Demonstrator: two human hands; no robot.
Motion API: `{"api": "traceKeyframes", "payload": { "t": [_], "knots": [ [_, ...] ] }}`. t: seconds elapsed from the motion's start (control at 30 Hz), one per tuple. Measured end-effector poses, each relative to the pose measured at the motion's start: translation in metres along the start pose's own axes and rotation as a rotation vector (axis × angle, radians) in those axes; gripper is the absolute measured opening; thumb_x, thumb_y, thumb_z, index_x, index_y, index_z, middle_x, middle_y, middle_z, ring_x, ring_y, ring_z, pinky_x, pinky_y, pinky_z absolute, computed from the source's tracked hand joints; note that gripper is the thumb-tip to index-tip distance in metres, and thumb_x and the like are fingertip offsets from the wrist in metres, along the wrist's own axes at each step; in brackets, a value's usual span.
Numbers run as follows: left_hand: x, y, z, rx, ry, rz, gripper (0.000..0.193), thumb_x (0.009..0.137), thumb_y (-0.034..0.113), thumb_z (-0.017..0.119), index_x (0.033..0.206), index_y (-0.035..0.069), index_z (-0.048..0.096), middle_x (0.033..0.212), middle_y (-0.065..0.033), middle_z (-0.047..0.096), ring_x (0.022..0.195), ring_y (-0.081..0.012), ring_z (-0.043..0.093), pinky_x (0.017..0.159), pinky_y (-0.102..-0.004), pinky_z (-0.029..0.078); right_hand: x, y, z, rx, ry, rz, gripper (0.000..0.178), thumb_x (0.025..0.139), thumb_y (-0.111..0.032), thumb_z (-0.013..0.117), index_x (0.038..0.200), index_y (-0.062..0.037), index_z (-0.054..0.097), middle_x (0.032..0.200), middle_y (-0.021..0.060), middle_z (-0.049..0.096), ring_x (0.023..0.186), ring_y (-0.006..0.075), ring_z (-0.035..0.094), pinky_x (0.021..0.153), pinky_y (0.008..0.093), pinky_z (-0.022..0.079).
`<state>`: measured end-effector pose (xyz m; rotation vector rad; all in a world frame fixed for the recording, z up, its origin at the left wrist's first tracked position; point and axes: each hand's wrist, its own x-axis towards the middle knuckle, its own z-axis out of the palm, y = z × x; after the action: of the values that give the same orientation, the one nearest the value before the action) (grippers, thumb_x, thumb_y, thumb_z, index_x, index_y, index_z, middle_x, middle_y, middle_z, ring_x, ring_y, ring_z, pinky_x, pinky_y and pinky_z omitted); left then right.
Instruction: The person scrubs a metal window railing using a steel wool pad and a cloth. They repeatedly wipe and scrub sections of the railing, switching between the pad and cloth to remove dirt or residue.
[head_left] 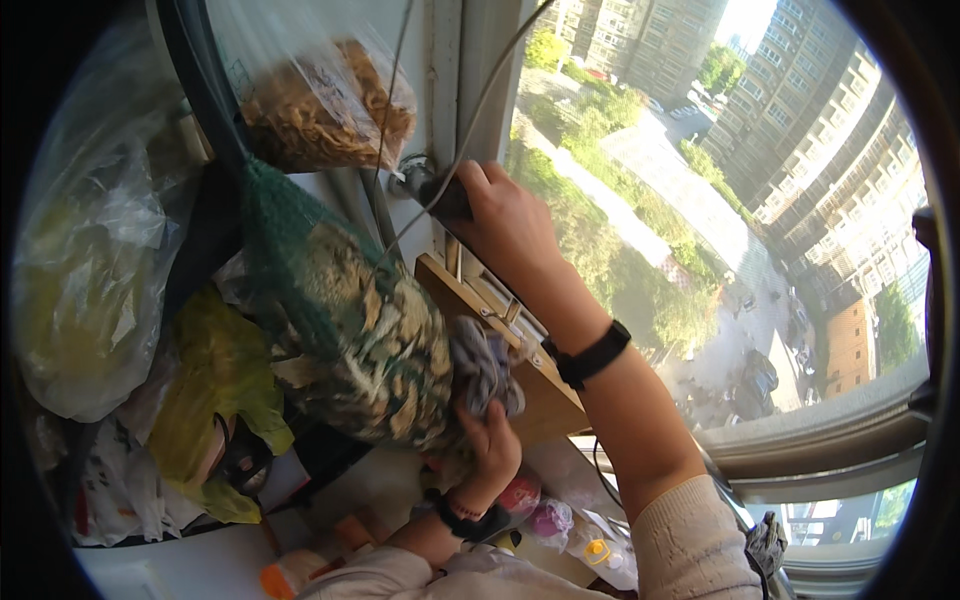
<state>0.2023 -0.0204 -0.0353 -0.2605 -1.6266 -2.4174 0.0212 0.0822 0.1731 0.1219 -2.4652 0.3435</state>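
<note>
My right hand (505, 220), with a black band on its wrist, is raised by the window frame. Its fingers are closed round a dark handle-like piece (447, 197), whose kind I cannot make out. Lower down, my left hand (490, 447) grips a crumpled grey cloth (484, 368) from below. Beside the cloth hangs a green mesh bag (350, 310) full of pale, dried-looking pieces. Above it is a clear plastic bag (325, 110) of brown dried pieces. A thin grey cable (478, 105) runs down past my right hand.
A wooden board (540, 395) with metal fittings stands between the mesh bag and the window (640, 190). To the left hang a cloudy plastic bag (95, 290) and a yellow-green bag (215, 385). Below my left hand are bottles with orange caps (277, 582) and small wrapped items (550, 520).
</note>
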Motion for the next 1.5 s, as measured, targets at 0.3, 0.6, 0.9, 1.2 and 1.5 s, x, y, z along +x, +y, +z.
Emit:
{"api": "traceKeyframes", "payload": {
  "t": [0.3, 0.6, 0.9, 1.2, 1.5],
  "knots": [
    [-0.011, 0.024, -0.1, 0.461, -0.143, 0.31, 0.043, 0.108, 0.02, 0.047, 0.141, -0.004, 0.036, 0.145, -0.0229, 0.04, 0.127, -0.0329, 0.044, 0.112, -0.043, 0.032, 0.067, -0.002, 0.128, -0.253, -0.058, -0.221, 0.014, 0.086, -0.014, 0.065, 0.098, -0.0215, 0.068, 0.101, 0.0011, 0.062, 0.096, 0.028, 0.063, 0.067, 0.0415, 0.055],
    [0.04, 0.043, -0.087, -0.027, 0.148, 0.029, 0.046, 0.108, 0.009, 0.043, 0.15, -0.005, 0.032, 0.148, -0.0189, 0.047, 0.135, -0.0267, 0.048, 0.115, -0.0383, 0.035, 0.047, -0.012, 0.145, -0.569, -0.099, -0.359, 0.011, 0.08, -0.018, 0.066, 0.078, -0.0152, 0.077, 0.106, 0.0005, 0.061, 0.11, 0.0315, 0.055, 0.071, 0.0488, 0.049],
    [0.039, 0.052, -0.095, -0.074, 0.099, -0.147, 0.041, 0.109, 0.018, 0.048, 0.145, -0.001, 0.042, 0.141, -0.0107, 0.052, 0.126, -0.0199, 0.05, 0.111, -0.0351, 0.036, 0.061, -0.012, 0.14, -0.436, -0.076, -0.144, 0.016, 0.084, -0.012, 0.064, 0.092, -0.0171, 0.077, 0.113, 0.0064, 0.059, 0.101, 0.0343, 0.061, 0.064, 0.0426, 0.06],
    [0.048, 0.063, -0.082, -0.473, 0.077, -0.258, 0.04, 0.108, 0.018, 0.051, 0.143, -0.002, 0.045, 0.143, -0.0096, 0.052, 0.129, -0.0179, 0.049, 0.113, -0.034, 0.035, 0.047, -0.016, 0.145, -0.493, -0.095, -0.214, 0.019, 0.085, -0.011, 0.063, 0.096, -0.0178, 0.076, 0.12, 0.0065, 0.057, 0.103, 0.0364, 0.059, 0.066, 0.0456, 0.06],
    [0.053, 0.077, -0.086, -0.465, 0.15, -0.344, 0.042, 0.107, 0.017, 0.052, 0.146, 0.002, 0.044, 0.145, -0.0074, 0.052, 0.129, -0.0183, 0.051, 0.111, -0.0351, 0.038, 0.037, -0.01, 0.11, -0.38, -0.232, -0.093, 0.022, 0.087, -0.009, 0.062, 0.1, -0.022, 0.075, 0.119, 0.0084, 0.056, 0.104, 0.0379, 0.06, 0.074, 0.0459, 0.06]
  ]
}}
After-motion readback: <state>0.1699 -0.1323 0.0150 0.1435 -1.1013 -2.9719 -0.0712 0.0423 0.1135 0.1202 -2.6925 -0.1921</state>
